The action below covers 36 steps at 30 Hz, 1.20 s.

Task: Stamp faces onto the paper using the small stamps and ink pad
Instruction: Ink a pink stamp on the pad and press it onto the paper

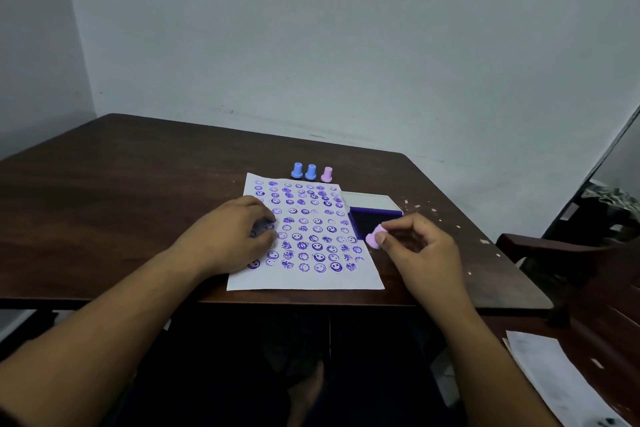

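My right hand [415, 246] pinches a small pink stamp [374, 237] just in front of the open ink pad [372, 218]. My left hand [235, 236] lies flat on the paper [308, 277], holding nothing. Past the paper's far edge, two blue stamps [304, 171] and one pink stamp [326, 174] stand on the table [121, 191].

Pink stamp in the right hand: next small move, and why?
Probably lower the pink stamp to the paper's blank bottom strip. The right hand pinches it between the open ink pad and the sheet's right edge, the left hand pins the sheet, and the rows above look full. Whether it is inked cannot be seen.
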### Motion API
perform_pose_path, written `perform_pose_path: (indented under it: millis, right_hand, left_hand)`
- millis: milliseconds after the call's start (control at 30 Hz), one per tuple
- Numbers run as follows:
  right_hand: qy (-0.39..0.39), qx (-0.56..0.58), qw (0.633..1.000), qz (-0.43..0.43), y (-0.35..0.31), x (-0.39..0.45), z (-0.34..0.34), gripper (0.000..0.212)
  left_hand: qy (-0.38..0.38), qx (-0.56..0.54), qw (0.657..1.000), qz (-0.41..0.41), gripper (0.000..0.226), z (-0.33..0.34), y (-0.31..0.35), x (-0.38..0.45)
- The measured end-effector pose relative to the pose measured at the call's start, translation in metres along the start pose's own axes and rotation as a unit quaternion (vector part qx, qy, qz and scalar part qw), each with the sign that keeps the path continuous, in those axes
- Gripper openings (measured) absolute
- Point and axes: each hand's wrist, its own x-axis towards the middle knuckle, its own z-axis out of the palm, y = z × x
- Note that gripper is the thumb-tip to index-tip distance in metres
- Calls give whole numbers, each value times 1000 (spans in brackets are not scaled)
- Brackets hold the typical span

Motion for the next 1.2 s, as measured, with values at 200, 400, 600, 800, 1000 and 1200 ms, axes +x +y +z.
perform_pose_path:
  millis: [200, 400, 600, 800, 1000, 1200]
  right_hand:
    - [-37, -65, 995, -61, 2, -15, -2, 16]
    - [-51, -95, 988, -108, 2, -16, -2, 17]
    - [-53, -108, 987, -111, 3, -16, -2, 18]
    - [-47, -120, 985, -113, 2, -16, -1, 19]
    - [-56, -127, 985, -106, -1, -17, -1, 17]
    - [-79, -126, 985, -86, -3, -15, -3, 14]
  left_hand:
    - [8, 0, 1000, 0, 39, 0, 0, -1]
    - [4, 2, 1000, 0, 40, -1, 1, -1]
    - [3, 6, 1000, 1, 41, -1, 1, -1]
    - [6, 0, 1000, 2, 40, 0, 0, -1]
    - [6, 1, 1000, 5, 40, 0, -1, 0]
    - [7, 7, 1000, 6, 41, 1, -2, 0]
